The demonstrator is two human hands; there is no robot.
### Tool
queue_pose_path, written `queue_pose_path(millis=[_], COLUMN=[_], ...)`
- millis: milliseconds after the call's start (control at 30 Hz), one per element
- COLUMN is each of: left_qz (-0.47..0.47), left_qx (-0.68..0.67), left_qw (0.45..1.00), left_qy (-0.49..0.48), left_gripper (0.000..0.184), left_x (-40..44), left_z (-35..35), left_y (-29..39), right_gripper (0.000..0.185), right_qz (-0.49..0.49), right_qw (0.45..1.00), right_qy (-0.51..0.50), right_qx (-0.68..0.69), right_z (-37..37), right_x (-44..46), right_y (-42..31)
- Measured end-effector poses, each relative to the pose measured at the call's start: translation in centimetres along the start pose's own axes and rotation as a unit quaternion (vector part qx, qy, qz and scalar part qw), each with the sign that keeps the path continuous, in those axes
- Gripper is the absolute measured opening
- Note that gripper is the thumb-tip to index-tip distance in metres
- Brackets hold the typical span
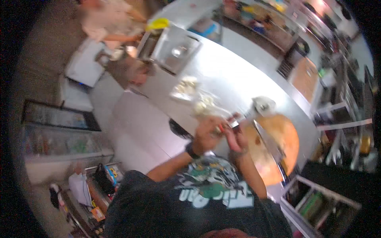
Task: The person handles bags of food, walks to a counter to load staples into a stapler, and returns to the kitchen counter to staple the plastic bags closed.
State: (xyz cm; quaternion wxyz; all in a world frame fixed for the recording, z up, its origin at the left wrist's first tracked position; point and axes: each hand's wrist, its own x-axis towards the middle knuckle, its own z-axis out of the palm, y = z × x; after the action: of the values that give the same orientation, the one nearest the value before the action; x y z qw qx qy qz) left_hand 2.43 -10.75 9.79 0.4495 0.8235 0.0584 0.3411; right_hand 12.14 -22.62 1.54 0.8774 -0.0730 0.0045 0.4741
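My left hand (208, 134), with a black band on its wrist, is closed in front of my chest. Its fingers are around a small red and white thing (220, 127), too blurred to name. Close against it, my right hand (237, 139) has bent fingers at the same thing, whose pale, shiny end shows by the fingertips. To the right lies a round wooden chopping board (289, 133) with a large knife (266, 138) across it. Beyond my hands, clear plastic bags of whitish pieces (185, 88) rest on the metal table (232, 73).
A whitish crumpled-looking thing (263, 104) sits behind the board. Farther back stands a metal tray (174, 63). At the upper left another person (109, 23) works near a yellow item (158, 24). A divided crate (317, 204) is at lower right.
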Motion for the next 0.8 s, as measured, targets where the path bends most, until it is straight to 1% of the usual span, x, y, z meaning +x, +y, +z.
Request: queue_pose_path(millis=[67, 133, 167, 200, 233, 267, 333, 367, 400, 433, 467, 500, 533, 567, 600, 633, 667, 700, 733, 800], left_qz=[-0.006, -0.075, -0.041, -0.01, -0.048, -0.041, 0.012, -0.137, -0.131, -0.231, -0.324, -0.361, -0.36, -0.379, -0.396, -0.392, -0.407, -0.417, -0.386, -0.386], left_qx=[-0.099, -0.176, -0.151, -0.128, -0.128, -0.118, -0.136, -0.263, -0.247, -0.33, -0.411, -0.398, -0.447, -0.468, -0.488, -0.487, -0.518, -0.549, -0.551, -0.504], left_qw=[0.995, 0.981, 0.986, 0.989, 0.987, 0.989, 0.986, 0.95, 0.956, 0.911, 0.847, 0.831, 0.805, 0.784, 0.762, 0.767, 0.748, 0.725, 0.738, 0.731], left_qy=[0.012, -0.032, -0.05, -0.07, -0.089, -0.083, -0.093, -0.1, -0.084, -0.091, -0.096, -0.142, -0.152, -0.153, -0.156, -0.146, -0.08, -0.001, 0.048, 0.25], left_gripper=[0.022, 0.023, 0.023, 0.024, 0.023, 0.023, 0.022, 0.031, 0.031, 0.035, 0.039, 0.041, 0.042, 0.043, 0.044, 0.044, 0.042, 0.04, 0.036, 0.044], left_x=[-0.5, -1.1, -0.9, -1.0, -1.4, -1.3, -1.6, -2.8, -3.4, -3.5, -3.5, -2.7, -2.9, -3.5, -4.1, -5.2, -6.5, -7.8, -7.8, -9.8], left_z=[0.8, 1.1, 1.2, 1.1, 0.9, 0.7, 0.4, 0.8, 1.4, 2.1, 2.0, 0.9, 0.7, 0.7, 0.8, 0.9, 0.9, 1.0, -1.2, -5.4], left_y=[-0.8, -1.0, -1.3, -1.3, -1.0, -1.0, -0.6, -0.8, -1.1, -1.3, -1.9, -0.3, 0.6, 0.7, 0.4, -0.5, -1.7, -1.9, 0.4, 0.5], right_gripper=[0.035, 0.039, 0.039, 0.036, 0.034, 0.034, 0.029, 0.029, 0.026, 0.024, 0.024, 0.023, 0.022, 0.034, 0.034, 0.042, 0.05, 0.061, 0.061, 0.06], right_qz=[-0.022, -0.051, -0.038, -0.045, -0.055, -0.049, -0.073, -0.062, -0.023, 0.014, 0.027, 0.013, -0.006, 0.073, 0.075, 0.037, 0.004, -0.014, -0.011, 0.031], right_qw=[1.0, 0.998, 0.999, 0.998, 0.995, 0.996, 0.986, 0.988, 0.981, 0.966, 0.967, 0.911, 0.831, 0.795, 0.794, 0.757, 0.712, 0.743, 0.744, 0.764], right_qy=[0.006, 0.025, 0.008, 0.025, 0.043, 0.031, 0.094, 0.082, 0.033, -0.018, -0.037, -0.072, -0.102, -0.138, -0.147, -0.157, -0.177, -0.153, -0.155, -0.178], right_qx=[0.001, -0.028, -0.025, -0.044, -0.064, -0.063, -0.121, -0.12, -0.189, -0.256, -0.252, -0.405, -0.547, -0.586, -0.585, -0.634, -0.68, -0.651, -0.649, -0.619], right_z=[-3.3, -3.0, -2.8, -2.5, -1.9, -1.4, -0.3, -0.2, -0.3, 0.0, 0.4, 1.2, 2.5, 5.6, 5.5, 5.1, 5.1, 7.0, 7.3, 6.4], right_x=[0.0, -0.2, -0.1, -0.1, -0.2, -0.3, -1.0, -1.6, -1.7, -1.6, -1.5, -1.5, -2.0, -2.5, -2.3, -2.0, -1.5, -1.6, -1.1, -0.3], right_y=[-0.3, -0.9, -1.1, -1.4, -1.7, -1.9, -2.4, -3.0, -4.0, -4.4, -4.2, -4.0, -3.9, -4.2, -3.9, -3.6, -3.4, -2.4, -2.6, -2.9])
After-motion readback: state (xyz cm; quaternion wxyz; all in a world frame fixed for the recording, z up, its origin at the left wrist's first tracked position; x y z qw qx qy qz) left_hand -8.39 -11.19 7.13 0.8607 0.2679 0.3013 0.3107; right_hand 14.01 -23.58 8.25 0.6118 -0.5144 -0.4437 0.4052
